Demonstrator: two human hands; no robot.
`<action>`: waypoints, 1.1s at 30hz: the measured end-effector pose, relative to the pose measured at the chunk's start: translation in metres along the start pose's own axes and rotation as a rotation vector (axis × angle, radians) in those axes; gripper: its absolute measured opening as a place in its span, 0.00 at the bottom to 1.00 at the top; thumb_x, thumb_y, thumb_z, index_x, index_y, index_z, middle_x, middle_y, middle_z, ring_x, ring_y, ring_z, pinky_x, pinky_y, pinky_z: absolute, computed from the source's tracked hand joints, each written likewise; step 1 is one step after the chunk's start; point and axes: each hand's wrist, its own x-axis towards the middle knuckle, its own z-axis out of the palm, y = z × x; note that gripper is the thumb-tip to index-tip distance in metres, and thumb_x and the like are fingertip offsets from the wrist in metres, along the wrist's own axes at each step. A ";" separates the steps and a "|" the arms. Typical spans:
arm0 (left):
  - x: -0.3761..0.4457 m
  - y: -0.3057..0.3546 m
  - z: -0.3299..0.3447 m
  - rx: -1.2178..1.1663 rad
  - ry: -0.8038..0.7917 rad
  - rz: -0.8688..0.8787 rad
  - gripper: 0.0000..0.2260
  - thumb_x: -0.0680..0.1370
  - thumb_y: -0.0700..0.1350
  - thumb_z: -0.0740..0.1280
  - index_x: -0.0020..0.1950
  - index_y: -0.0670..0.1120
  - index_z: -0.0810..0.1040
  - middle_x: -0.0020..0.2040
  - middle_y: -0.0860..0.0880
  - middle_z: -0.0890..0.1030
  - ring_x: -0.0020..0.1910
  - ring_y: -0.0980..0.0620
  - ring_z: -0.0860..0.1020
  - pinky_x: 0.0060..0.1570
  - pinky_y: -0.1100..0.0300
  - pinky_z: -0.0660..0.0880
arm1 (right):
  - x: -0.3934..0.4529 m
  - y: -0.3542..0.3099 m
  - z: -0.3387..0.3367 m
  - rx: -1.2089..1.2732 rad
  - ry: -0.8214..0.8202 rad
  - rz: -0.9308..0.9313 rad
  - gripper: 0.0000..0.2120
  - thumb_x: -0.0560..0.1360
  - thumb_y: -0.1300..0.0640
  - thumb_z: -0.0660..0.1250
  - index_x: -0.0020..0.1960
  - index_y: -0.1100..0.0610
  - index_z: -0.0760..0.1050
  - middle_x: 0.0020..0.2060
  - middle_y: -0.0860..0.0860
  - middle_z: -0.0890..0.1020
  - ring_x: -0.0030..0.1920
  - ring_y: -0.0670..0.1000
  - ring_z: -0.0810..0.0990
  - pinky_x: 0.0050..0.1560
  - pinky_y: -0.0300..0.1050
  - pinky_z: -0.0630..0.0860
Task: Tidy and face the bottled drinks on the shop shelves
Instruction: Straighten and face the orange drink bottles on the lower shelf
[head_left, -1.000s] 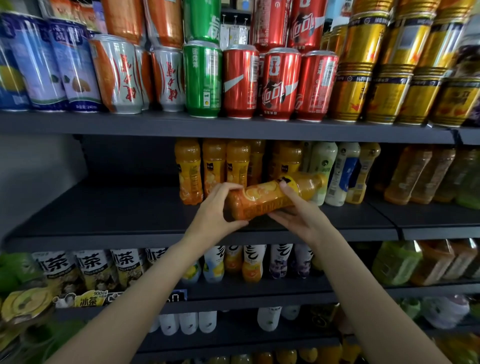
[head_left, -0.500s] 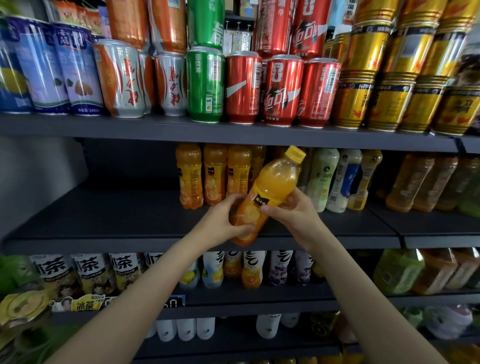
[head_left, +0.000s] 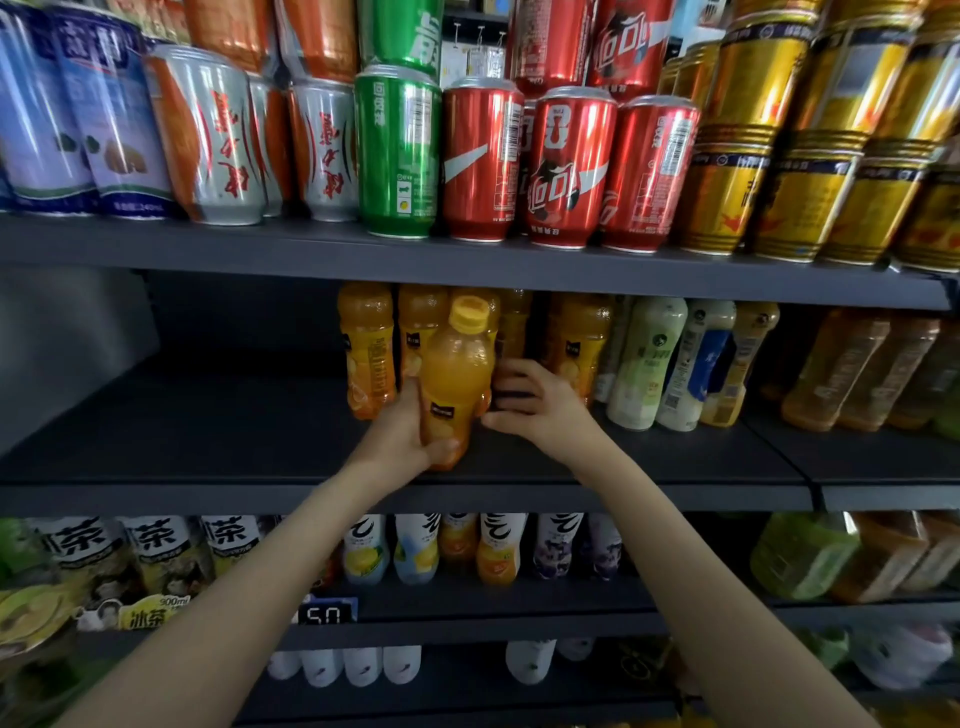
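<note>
While the orange juice bottle (head_left: 456, 384) stands upright near the front of the middle shelf (head_left: 208, 441), its long axis vertical and its yellow cap up, the left hand (head_left: 400, 436) makes the grip, fingers and thumb curled round the lower body. The right hand (head_left: 535, 400) is just beside the bottle on the right, fingers loosely spread and holding nothing. The matching orange bottles (head_left: 366, 353) stand straight behind it, so the coming move is likely a short push back. The shelf is flat and dark, with bare room to the left and pale bottles (head_left: 644, 364) close on the right.
</note>
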 end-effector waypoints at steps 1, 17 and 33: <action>0.002 -0.005 -0.002 -0.007 0.009 -0.018 0.31 0.73 0.43 0.71 0.71 0.43 0.59 0.65 0.47 0.71 0.64 0.53 0.69 0.57 0.66 0.63 | 0.004 0.008 -0.002 -0.012 0.016 0.055 0.30 0.70 0.60 0.74 0.69 0.55 0.67 0.59 0.51 0.76 0.58 0.50 0.77 0.55 0.41 0.74; 0.055 -0.019 -0.002 0.070 0.024 -0.258 0.34 0.72 0.46 0.73 0.70 0.42 0.56 0.67 0.46 0.67 0.68 0.48 0.66 0.64 0.58 0.62 | 0.133 0.057 0.007 -0.148 0.453 0.088 0.28 0.74 0.58 0.70 0.70 0.61 0.64 0.63 0.57 0.75 0.63 0.56 0.74 0.58 0.42 0.70; 0.055 -0.025 -0.002 0.017 0.033 -0.257 0.32 0.72 0.47 0.73 0.68 0.44 0.57 0.66 0.47 0.68 0.67 0.49 0.66 0.61 0.61 0.62 | 0.109 0.060 0.024 -0.414 0.495 0.149 0.23 0.76 0.57 0.67 0.66 0.65 0.64 0.62 0.62 0.73 0.61 0.61 0.74 0.58 0.52 0.72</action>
